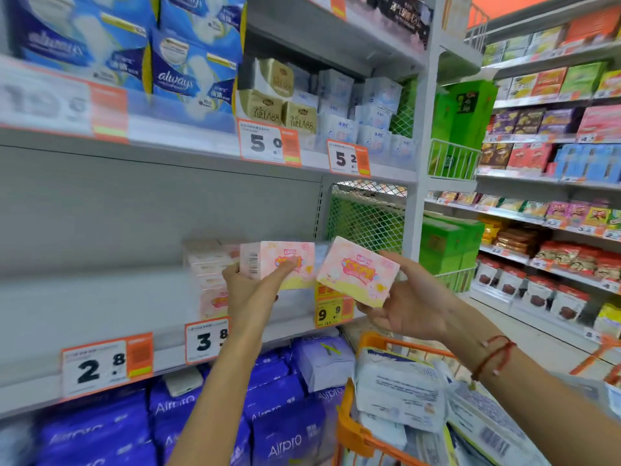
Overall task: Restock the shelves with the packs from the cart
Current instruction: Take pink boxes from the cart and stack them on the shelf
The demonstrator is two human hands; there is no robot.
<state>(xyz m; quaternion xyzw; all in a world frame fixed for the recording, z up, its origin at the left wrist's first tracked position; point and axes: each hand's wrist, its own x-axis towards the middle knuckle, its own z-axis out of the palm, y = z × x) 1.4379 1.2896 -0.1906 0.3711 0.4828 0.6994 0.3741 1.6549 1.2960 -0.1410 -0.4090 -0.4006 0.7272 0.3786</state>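
- Lower right: orange cart (349,428) with white packs (400,391) still waiting.
- Right of centre: right hand (408,307) grips a pink pack (358,272), held off the shelf.
- Centre: left hand (250,287) pinches a second pack (279,262) at the shelf edge (100,368).
- Likely next: slide it beside the blurred pink stack (210,274).
- Behind, to the left, the grey shelf is open.

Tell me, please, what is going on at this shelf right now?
A person is restocking. The left hand holds a pink pack at the middle shelf, beside a stack of matching pink packs already there. The right hand holds a second pink pack in the air, not yet shelved. The orange cart below still carries white packs.
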